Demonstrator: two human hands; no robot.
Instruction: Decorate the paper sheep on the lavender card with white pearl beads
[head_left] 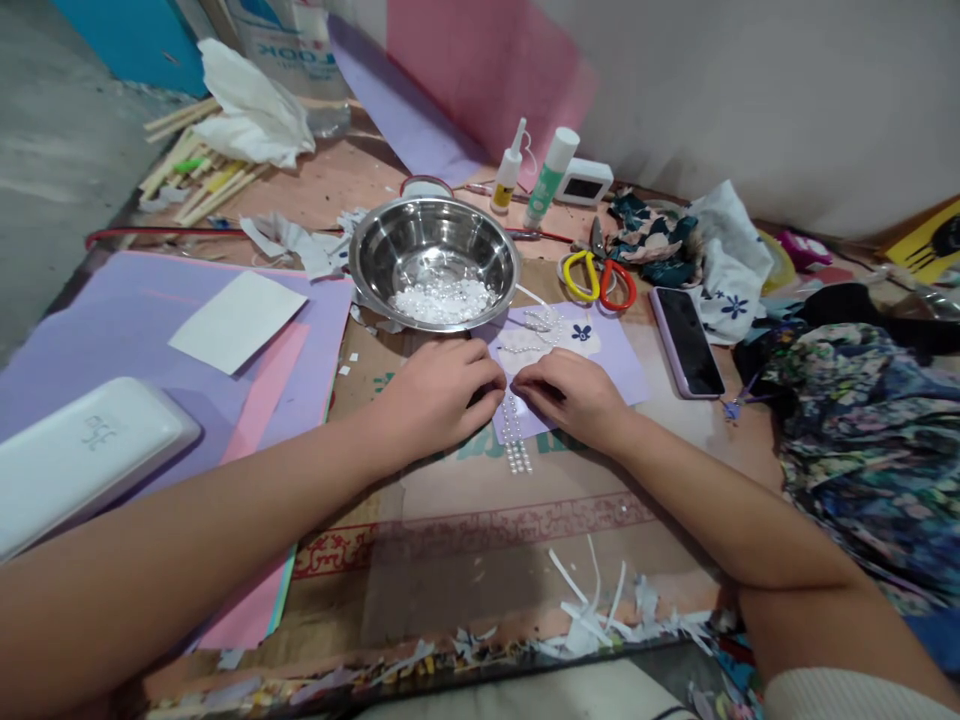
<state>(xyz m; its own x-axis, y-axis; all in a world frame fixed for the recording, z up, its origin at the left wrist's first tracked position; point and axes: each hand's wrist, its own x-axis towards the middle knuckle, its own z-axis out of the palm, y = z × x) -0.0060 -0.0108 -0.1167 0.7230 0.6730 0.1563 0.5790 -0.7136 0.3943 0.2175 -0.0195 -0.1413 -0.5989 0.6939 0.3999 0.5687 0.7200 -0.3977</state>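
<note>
Strands of pearl beads (517,447) hang down between my hands over a purple card (626,370). My left hand (448,392) has its thumb and fingers pinched at the top of the strands, on their left side. Just right of it, my right hand (574,398) is pinched too, its fingertips close to the same beads. More bead strands curl on a pale patch of the card, beside a dark blue flower (581,333). Behind my left hand stands a steel bowl (364,262) with clear and white beads (442,300) inside.
Scissors (598,280), a glue bottle (507,170) and a glue stick (553,175) are at the back. A phone (686,343) and floral fabric (870,450) are right. Purple sheets (150,310), a white card (238,322) and a power bank (97,460) are left. Paper scraps line the front edge.
</note>
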